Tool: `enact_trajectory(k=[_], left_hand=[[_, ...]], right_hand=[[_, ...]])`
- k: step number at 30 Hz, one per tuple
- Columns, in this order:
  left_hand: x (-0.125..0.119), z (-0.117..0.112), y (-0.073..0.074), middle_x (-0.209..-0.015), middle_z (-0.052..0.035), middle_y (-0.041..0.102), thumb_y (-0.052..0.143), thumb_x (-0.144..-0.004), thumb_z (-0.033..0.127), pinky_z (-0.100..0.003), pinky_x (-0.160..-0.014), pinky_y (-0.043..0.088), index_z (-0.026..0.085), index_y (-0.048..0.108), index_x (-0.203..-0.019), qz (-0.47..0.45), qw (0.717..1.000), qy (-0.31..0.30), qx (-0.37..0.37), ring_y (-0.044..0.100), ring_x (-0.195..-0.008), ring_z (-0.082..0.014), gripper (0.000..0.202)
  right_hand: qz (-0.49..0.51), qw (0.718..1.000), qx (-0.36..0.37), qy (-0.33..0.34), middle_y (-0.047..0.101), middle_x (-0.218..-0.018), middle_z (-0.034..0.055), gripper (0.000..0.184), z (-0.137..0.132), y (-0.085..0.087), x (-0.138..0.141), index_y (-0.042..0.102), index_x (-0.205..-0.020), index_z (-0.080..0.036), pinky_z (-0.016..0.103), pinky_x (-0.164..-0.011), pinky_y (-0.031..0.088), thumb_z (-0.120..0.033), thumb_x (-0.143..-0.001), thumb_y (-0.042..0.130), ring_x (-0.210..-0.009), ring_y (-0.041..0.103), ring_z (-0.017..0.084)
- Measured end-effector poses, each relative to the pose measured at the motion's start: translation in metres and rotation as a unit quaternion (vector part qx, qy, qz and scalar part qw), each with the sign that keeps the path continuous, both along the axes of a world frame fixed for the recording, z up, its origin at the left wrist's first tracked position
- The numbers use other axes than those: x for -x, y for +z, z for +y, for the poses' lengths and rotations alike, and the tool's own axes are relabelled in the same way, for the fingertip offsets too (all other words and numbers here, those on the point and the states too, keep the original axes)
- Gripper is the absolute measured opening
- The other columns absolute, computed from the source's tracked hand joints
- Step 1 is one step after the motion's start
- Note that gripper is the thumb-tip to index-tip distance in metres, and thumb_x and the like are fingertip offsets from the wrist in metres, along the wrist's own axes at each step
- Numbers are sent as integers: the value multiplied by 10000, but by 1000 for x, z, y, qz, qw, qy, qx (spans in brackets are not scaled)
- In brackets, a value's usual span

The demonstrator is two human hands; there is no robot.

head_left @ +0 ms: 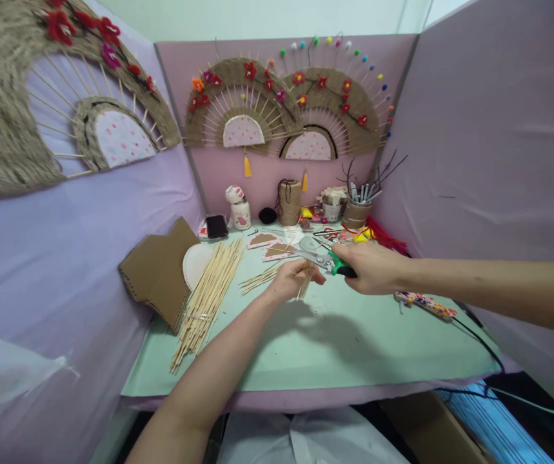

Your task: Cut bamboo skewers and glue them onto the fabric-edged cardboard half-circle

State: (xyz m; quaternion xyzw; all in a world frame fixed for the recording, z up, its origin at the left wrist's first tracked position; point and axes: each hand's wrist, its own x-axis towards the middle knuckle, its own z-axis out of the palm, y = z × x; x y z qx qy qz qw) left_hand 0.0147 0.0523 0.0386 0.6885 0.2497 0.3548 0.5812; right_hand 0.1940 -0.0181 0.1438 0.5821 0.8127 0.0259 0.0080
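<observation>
My right hand [376, 267] is closed around the green and black handles of a pair of shears [324, 260]. Their metal blades point left, just above my left hand [292, 281]. Pinched in that left hand are a few thin bamboo sticks [302, 292], their lower ends showing beneath the fingers. More short sticks [260, 280] lie on the table left of the hand. Farther left spreads a large bundle of long bamboo sticks [213, 283]. Behind the hands are half-round cardboard pieces [278, 251] with pink-spotted edges.
Brown cardboard [160, 270] and a white round piece [195, 265] lie at left. A twine spool [289, 202], a jar [240, 214] and a pot of markers [356, 211] line the back. A patterned glue gun [426, 305] with a cord lies right. Decorated fans [238, 71] hang behind.
</observation>
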Motion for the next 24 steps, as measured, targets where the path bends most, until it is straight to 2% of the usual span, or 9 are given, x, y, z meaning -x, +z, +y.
enact_trajectory(k=[3,6,9,13,17,21,24], left_hand=[[-3,1,-2,-744,-86,713,612,-776,476,-361,-774,510,125,647,-750,-35,999,-3,12,670,-721,-193,354],[-4,3,-4,-740,-88,714,657,-739,479,-383,-785,517,123,634,-761,-64,997,2,37,680,-721,-204,358],[-3,5,-4,-779,-106,719,680,-725,453,-399,-807,516,111,646,-777,-69,997,1,48,689,-749,-217,348],[-1,5,-4,-846,-114,722,700,-720,424,-405,-840,511,108,650,-820,-85,995,8,56,694,-784,-219,335],[-1,4,-14,-815,-101,724,741,-684,396,-428,-840,514,116,640,-846,-102,991,18,83,700,-771,-229,339],[-3,3,-24,-811,-109,723,736,-687,397,-438,-841,517,112,640,-849,-92,991,35,88,701,-781,-239,341],[5,7,-12,-812,-101,721,708,-709,406,-432,-831,524,122,615,-874,-112,987,79,82,702,-770,-230,342]], right_hand=[[88,996,-8,-19,549,-745,34,220,1,10,-3,384,-834,-222,277,-520,291,-225,-670,531,-639,512,191],[202,975,26,-84,524,-733,5,256,4,10,-11,395,-874,-224,278,-532,318,-246,-663,540,-629,486,177],[310,941,54,-125,514,-732,-8,279,5,-9,-17,425,-892,-223,283,-580,341,-236,-637,537,-675,488,181],[390,908,68,-140,474,-716,-23,223,3,-49,-20,423,-803,-227,287,-596,345,-236,-611,536,-676,452,169],[456,873,98,-144,458,-705,-29,211,0,-81,-22,420,-779,-225,289,-588,344,-230,-595,524,-657,424,158],[488,853,110,-150,481,-730,-28,254,-4,-96,-28,449,-837,-219,294,-599,352,-248,-598,531,-679,447,162],[553,812,103,-154,501,-761,-23,315,-4,-97,-30,481,-890,-218,294,-601,355,-242,-585,553,-688,461,159]])
